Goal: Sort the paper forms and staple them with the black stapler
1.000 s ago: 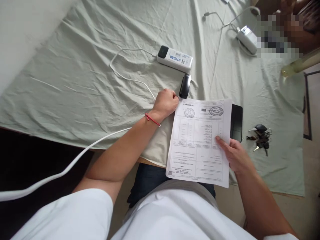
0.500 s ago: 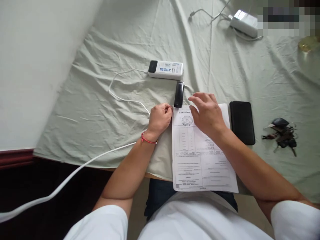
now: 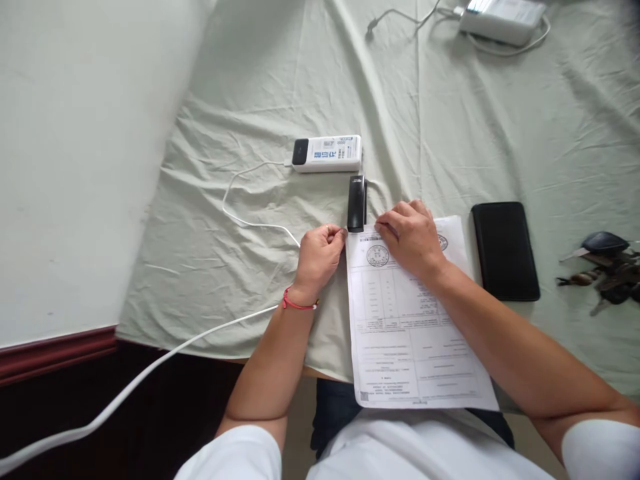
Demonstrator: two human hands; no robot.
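Observation:
A printed paper sheet (image 3: pixel 385 347) with round stamps lies on the cloth, its lower end past the table edge over my lap. Closed in a pinch, my left hand (image 3: pixel 321 257) is at the sheet's top left corner. My right hand (image 3: pixel 413 237) rests over the upper part, thumb and fingertips pinched at the top edge. Between the hands a black stapler (image 3: pixel 357 203) stands with its near end at the top edge, close to the left corner. Whether further sheets lie beneath cannot be made out.
A white power bank (image 3: pixel 335 155) with a white cable (image 3: pixel 257 201) lies beyond the stapler. To the right are a black phone (image 3: pixel 506 252) and a bunch of keys (image 3: pixel 613 267). A white device (image 3: pixel 500 20) with a cord sits at the far right on the green tablecloth (image 3: pixel 240 280).
My right hand has come down onto the sheet's top edge, its fingers closing from a spread pose into a pinch. My left hand keeps its pinch at the corner. The view has shifted slightly.

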